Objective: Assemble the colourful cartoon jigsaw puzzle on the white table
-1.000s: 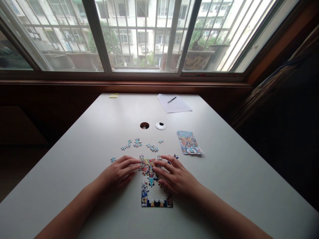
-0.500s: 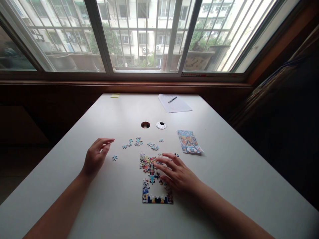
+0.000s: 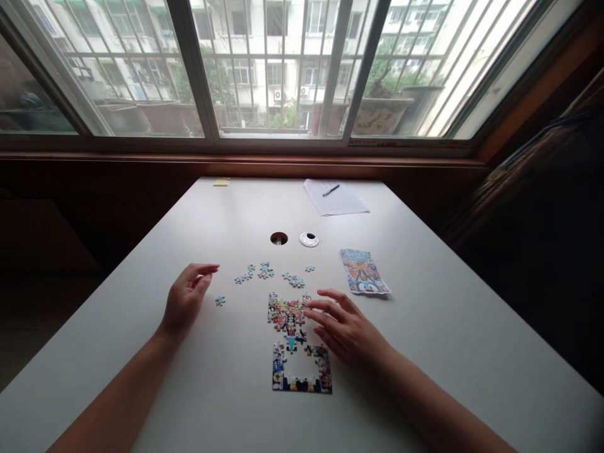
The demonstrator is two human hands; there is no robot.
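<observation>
A partly joined colourful jigsaw puzzle (image 3: 296,343) lies on the white table (image 3: 448,340) in front of me. My right hand (image 3: 346,327) rests at its right edge, fingers spread and fingertips touching the upper block of pieces. My left hand (image 3: 186,297) lies on the table left of the puzzle, fingers loosely curved and apart, holding nothing. A single blue piece (image 3: 219,300) sits just right of it. Several loose blue pieces (image 3: 267,272) are scattered beyond the puzzle.
A colourful printed picture sheet (image 3: 363,272) lies to the right of the loose pieces. Farther back are a cable hole (image 3: 279,238), its white cap (image 3: 308,239), a paper with a pen (image 3: 335,196) and a yellow note (image 3: 221,182). Windows run behind the table.
My left hand left the puzzle and moved out to the left, near the single blue piece. My right hand slid slightly right along the puzzle's edge.
</observation>
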